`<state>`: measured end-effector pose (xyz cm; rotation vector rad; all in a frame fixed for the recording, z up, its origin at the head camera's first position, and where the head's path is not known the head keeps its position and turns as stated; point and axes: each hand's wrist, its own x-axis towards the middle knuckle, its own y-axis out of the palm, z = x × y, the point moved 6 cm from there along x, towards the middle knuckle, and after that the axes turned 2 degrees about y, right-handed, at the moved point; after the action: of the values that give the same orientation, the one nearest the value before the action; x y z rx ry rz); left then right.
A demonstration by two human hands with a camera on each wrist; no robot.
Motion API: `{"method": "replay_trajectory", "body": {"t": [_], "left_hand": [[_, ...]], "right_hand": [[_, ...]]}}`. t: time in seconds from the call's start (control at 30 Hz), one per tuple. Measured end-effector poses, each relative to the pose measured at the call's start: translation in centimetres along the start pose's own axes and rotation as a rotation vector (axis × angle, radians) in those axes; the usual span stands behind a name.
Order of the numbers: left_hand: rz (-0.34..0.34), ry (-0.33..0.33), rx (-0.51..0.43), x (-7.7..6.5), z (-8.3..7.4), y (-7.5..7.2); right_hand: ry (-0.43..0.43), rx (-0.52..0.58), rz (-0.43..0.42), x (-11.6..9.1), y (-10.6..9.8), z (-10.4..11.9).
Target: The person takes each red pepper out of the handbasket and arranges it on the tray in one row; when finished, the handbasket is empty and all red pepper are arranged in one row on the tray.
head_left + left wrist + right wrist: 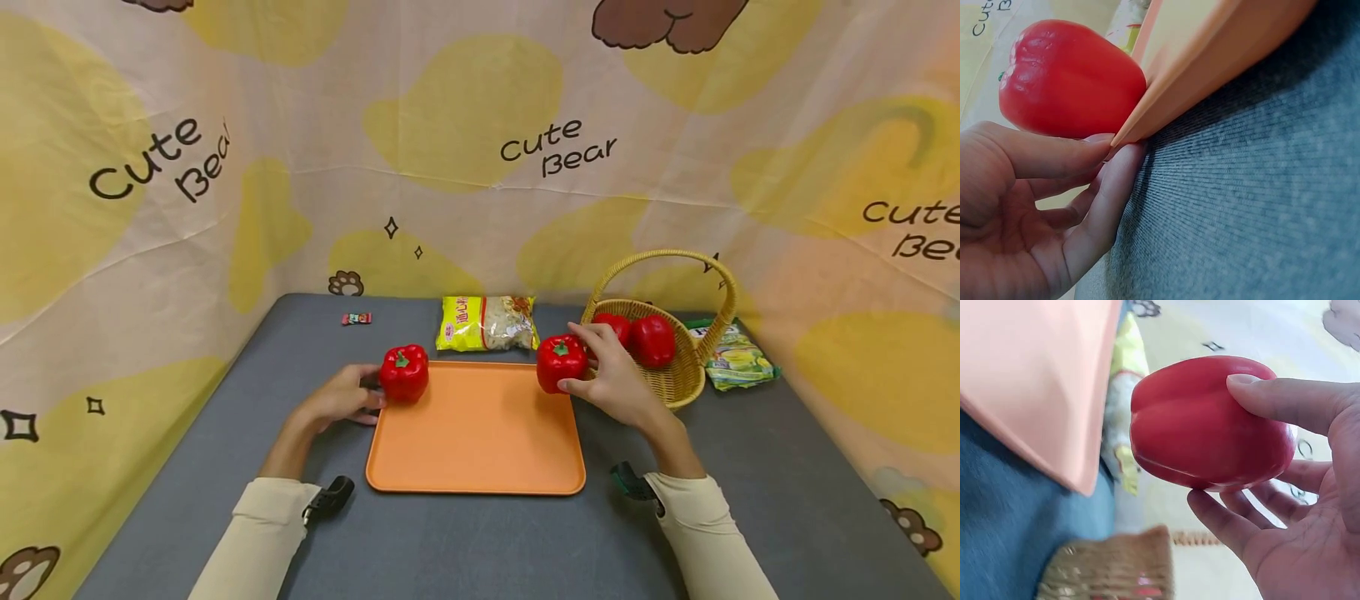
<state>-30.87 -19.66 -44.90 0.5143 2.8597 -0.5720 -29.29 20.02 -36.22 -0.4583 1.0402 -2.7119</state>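
Note:
An orange tray (480, 433) lies on the grey table. At its left rim my left hand (348, 394) pinches the edge between thumb and fingers, seen closely in the left wrist view. Just beside that thumb, a red bell pepper (405, 373) with a green stem sits in the tray's back left corner. My right hand (611, 375) grips another red bell pepper (1210, 425), thumb on one side and fingers on the other. In the head view this pepper overlaps the tray's back right corner.
A yellow wicker basket (678, 387) with a tall handle holds more red peppers (652, 342) right of the tray. Behind the tray lies a yellow food packet (487, 323). A green packet (738, 358) is beyond the basket, and a small wrapped candy (357, 318) lies back left.

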Motion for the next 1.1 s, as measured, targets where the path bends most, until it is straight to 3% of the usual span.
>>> {"method": "replay_trajectory", "body": {"t": [0.2,0.77,1.1], "left_hand": [[0.003,0.003,-0.003,-0.1,-0.1,0.1],[0.017,0.015,-0.024,-0.3,-0.1,0.1],[0.018,0.024,-0.023,-0.3,-0.2,0.1]], "right_hand": [[0.000,0.016,0.059,0.7,2.4,0.5],[-0.023,-0.008,0.116,3.8,7.2,2.8],[-0.004,0.030,0.170,5.5,10.0,3.9]]}}
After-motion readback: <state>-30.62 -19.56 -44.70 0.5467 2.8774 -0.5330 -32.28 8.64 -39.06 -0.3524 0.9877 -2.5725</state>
